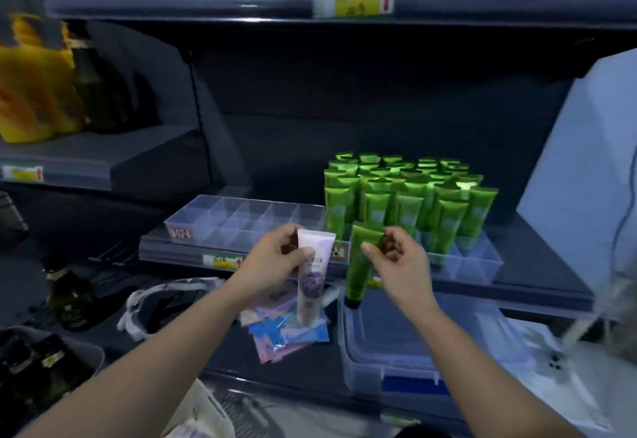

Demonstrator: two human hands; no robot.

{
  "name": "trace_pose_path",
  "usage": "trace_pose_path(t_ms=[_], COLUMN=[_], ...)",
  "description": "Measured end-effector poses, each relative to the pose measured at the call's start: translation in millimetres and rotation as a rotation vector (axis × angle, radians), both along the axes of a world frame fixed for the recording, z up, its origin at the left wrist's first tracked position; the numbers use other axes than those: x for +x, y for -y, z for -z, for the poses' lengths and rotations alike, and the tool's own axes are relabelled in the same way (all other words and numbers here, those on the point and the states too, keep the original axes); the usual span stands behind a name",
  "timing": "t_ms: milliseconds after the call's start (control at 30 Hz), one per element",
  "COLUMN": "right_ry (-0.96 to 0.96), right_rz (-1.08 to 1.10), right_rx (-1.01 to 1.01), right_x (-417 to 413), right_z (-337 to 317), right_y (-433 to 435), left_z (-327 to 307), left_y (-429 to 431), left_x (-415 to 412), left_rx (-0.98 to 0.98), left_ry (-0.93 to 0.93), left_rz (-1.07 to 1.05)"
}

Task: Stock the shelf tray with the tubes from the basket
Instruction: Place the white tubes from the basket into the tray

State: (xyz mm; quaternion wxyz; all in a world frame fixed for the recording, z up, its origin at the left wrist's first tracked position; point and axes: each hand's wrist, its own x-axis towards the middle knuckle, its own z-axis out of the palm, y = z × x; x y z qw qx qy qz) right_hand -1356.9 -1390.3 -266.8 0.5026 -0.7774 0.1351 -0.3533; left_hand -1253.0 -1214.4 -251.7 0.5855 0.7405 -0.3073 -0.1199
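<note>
My left hand (279,258) grips a pale pink and purple tube (312,279) near its crimped top, cap end down. My right hand (396,255) pinches a green tube (360,265) by its upper edge, and the tube hangs upright with its black cap at the bottom. Both tubes are held in front of the shelf edge. Behind my left hand sits a clear divided shelf tray (220,217) with empty cells. To its right a second clear tray (479,265) holds several upright green tubes (406,196). The basket shows at the bottom edge (238,406).
Flat pink and blue sachets (286,334) lie on the lower shelf under the pink tube. A lidded clear plastic box (413,344) sits at the right. Dark bottles (69,296) stand at the left, yellow packs (31,86) higher up. A white panel (586,169) leans at the right.
</note>
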Motion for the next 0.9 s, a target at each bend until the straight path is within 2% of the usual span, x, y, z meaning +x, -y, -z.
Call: trace_pose_path(t_ms=[233,500,900], right_ry=[0.117,0.183,-0.006], right_rz=[0.173,0.293,0.357], right_rx=[-0.076,-0.139,-0.106], right_x=[-33.1,-56.0,-46.4], right_z=[-53.0,-82.7,-54.5], right_y=[72.4,133.9,177.9], left_z=[-43.0,-55.2,-49.3], left_y=[59.2,105.5,124.3], left_x=[-23.5,-39.1,-31.6], left_rx=[-0.051,-0.065,-0.021], left_ry=[0.085,0.071,0.067], left_rz=[0.081,0.138,0.131])
